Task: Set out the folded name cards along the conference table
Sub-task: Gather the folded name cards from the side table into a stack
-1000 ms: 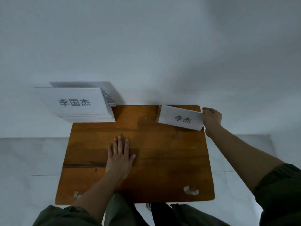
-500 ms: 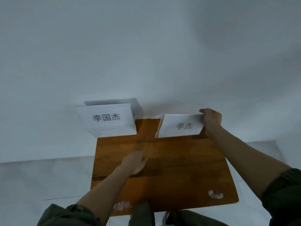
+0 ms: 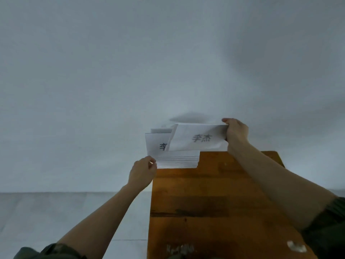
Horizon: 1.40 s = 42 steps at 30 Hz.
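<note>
A white folded name card [image 3: 197, 138] with dark printed characters is held in the air by its right end in my right hand [image 3: 236, 132]. It hangs above and partly in front of a stack of white name cards [image 3: 175, 158] at the far left corner of the small wooden table [image 3: 214, 202]. My left hand [image 3: 142, 171] is at the stack's lower left corner, fingers curled and touching its edge. The stack's top card shows only part of its print.
A plain pale wall fills the view behind the table. A light tiled floor [image 3: 65, 212] lies to the left. White scuff marks [image 3: 296, 246] sit near the table's front edge. Dark green sleeves show at the bottom corners.
My right hand lifted the card off the table and carried it left over the stack. My left hand left the tabletop and reached the stack's corner. The view swung left.
</note>
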Motion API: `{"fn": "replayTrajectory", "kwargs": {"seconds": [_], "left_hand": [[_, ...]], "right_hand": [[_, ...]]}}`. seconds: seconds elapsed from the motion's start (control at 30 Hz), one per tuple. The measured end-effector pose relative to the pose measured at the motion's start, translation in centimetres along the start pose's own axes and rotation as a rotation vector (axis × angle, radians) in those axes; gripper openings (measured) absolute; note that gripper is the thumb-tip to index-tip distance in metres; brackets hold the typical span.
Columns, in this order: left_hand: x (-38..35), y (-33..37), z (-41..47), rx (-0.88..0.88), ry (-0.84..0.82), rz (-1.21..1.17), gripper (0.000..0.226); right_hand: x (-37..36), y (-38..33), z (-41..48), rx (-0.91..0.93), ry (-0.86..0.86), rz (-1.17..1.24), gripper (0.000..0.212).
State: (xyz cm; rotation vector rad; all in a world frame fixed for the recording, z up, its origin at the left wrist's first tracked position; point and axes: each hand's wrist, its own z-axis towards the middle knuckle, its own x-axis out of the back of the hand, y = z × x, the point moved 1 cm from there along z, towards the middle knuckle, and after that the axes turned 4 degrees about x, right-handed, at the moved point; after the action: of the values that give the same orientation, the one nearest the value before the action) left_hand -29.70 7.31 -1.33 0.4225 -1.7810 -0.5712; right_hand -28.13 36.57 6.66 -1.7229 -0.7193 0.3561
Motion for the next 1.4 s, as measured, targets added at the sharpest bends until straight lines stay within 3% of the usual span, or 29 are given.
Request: {"fn": "replayTrajectory", "kwargs": {"seconds": [0.17, 0.4, 0.57, 0.67, 0.73, 0.8, 0.97, 1.1, 1.27, 1.4], "left_hand": [[4.3, -0.1, 1.4, 0.069, 0.205, -0.257, 0.032], [5.7, 2.0, 3.2, 0.054, 0.095, -0.426, 0.042], [5.2, 1.2, 4.0, 0.048, 0.122, -0.408, 0.034], [4.6, 0.0, 5.4, 0.156, 0.133, -0.495, 0.028], [4.4, -0.6, 6.4, 0.306, 0.099, -0.621, 0.027], [4.1, -1.1, 7.6, 0.473, -0.002, -0.715, 0.031], [2.2, -2.1, 9.3, 0.689, -0.307, -0.784, 0.064], [0.9, -1.6, 10.1, 0.688, -0.410, -0.858, 0.075], [0.2, -1.1, 10.9, 0.668, -0.384, -0.908, 0.054], [-0.2, -0.8, 10.9, 0.639, -0.376, -0.980, 0.055]], "right_hand": [[-5.4, -0.3, -1.9, 0.038, -0.096, -0.014, 0.022], [-8.8, 1.7, -2.8, 0.057, -0.164, -0.220, 0.027], [-7.5, 1.2, -2.1, 0.355, -0.299, -0.823, 0.041], [-5.9, 1.2, -1.4, 0.420, -0.240, -1.031, 0.052], [-4.7, 1.8, -0.8, 0.337, -0.192, -0.921, 0.048], [-4.2, 2.9, 0.3, 0.129, -0.166, -0.732, 0.041], [-5.4, 7.5, 1.2, -0.406, -0.251, -0.425, 0.034], [-7.0, 8.6, 0.5, -0.444, -0.270, -0.315, 0.029], [-7.5, 8.3, 0.6, -0.439, -0.261, -0.297, 0.030], [-7.7, 8.6, 1.0, -0.457, -0.287, -0.267, 0.036]]}}
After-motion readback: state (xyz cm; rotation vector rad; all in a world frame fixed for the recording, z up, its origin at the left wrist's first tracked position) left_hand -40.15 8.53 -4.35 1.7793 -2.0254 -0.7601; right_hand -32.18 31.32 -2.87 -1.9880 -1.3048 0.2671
